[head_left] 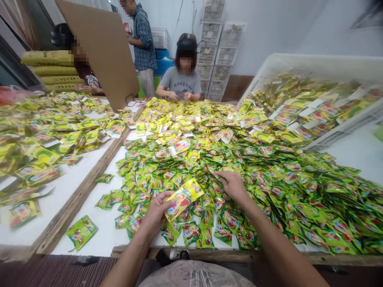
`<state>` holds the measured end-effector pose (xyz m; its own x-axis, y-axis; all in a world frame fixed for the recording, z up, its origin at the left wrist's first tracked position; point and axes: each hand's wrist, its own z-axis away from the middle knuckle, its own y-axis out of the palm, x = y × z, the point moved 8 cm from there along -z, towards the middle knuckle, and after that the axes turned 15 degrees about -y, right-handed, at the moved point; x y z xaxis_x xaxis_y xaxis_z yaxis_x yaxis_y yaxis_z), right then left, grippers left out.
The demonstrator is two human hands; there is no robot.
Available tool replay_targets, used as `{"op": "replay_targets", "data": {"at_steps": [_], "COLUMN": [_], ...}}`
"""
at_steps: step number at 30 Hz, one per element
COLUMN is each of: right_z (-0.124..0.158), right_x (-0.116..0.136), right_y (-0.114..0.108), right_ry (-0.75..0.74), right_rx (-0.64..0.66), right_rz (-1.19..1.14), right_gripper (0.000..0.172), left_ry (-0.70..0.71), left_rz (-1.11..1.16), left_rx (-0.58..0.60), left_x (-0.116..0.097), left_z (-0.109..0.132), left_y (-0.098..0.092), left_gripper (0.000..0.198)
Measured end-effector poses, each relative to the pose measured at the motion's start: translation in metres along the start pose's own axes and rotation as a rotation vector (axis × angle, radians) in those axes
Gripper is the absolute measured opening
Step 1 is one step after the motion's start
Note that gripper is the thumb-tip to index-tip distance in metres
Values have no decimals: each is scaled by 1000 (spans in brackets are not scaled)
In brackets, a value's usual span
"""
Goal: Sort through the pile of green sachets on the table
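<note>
My left hand [160, 209] grips a small yellow box [183, 199] with a green and red print, thumb on top, tilted up to the right. The box lies above a spread of green sachets [191, 231]. To its right, my right hand [231, 184] reaches into the heap of sachets. Its fingers are bent together at the pile, and what they pinch, if anything, I cannot make out.
A wooden strip [98, 175] divides the white table. Yellow boxes [48, 153] lie on its left. A white crate [317, 65] of boxes tips in at the right. A cardboard sheet [101, 48] stands behind. A person in grey [182, 81] sits opposite; others are beyond.
</note>
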<state>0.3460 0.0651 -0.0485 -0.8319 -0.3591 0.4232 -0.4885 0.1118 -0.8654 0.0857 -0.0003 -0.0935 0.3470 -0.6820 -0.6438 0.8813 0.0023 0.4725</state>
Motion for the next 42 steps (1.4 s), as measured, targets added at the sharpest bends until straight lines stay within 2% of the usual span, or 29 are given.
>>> {"op": "replay_targets", "data": {"at_steps": [4, 9, 10, 12, 15, 18, 21, 25, 28, 30, 34, 38, 42], "right_z": [10, 18, 16, 12, 12, 13, 11, 14, 17, 18, 20, 24, 30], "right_x": [14, 37, 44, 60, 78, 92, 102, 101, 105, 105, 102, 106, 120], "right_y": [-14, -9, -2, 13, 29, 26, 18, 14, 10, 12, 35, 44, 53], "right_ry": [32, 154, 141, 84, 7, -78, -128, 7, 37, 73, 194, 205, 210], "right_rx": [-263, -399, -374, -246, -62, -15, -51, -165, -272, -299, -117, 15, 101], "right_rz": [-171, -604, -689, -761, -679, -542, -517, -572, -549, -656, -956, -989, -1102], "right_gripper": [26, 26, 25, 23, 23, 24, 17, 17, 15, 18, 27, 27, 31], "left_ry": [42, 66, 75, 94, 110, 125, 152, 148, 145, 148, 125, 125, 185], "left_rz": [-41, -113, -119, -119, -128, -180, -206, -173, -116, -98, -87, -115, -226], "left_rx": [-41, -89, -84, -73, -71, -48, -46, -16, -10, -15, 38, 31, 33], "left_x": [-2, -3, -4, -5, -5, -5, -7, -6, -6, -6, -3, -3, -7], "left_z": [0, 0, 0, 1, 3, 6, 7, 6, 5, 5, 5, 7, 10], "left_y": [-2, -6, -5, -4, -4, -3, -3, 3, 4, 1, -3, -3, 5], "left_gripper": [38, 37, 37, 36, 34, 31, 29, 30, 30, 30, 33, 30, 26]}}
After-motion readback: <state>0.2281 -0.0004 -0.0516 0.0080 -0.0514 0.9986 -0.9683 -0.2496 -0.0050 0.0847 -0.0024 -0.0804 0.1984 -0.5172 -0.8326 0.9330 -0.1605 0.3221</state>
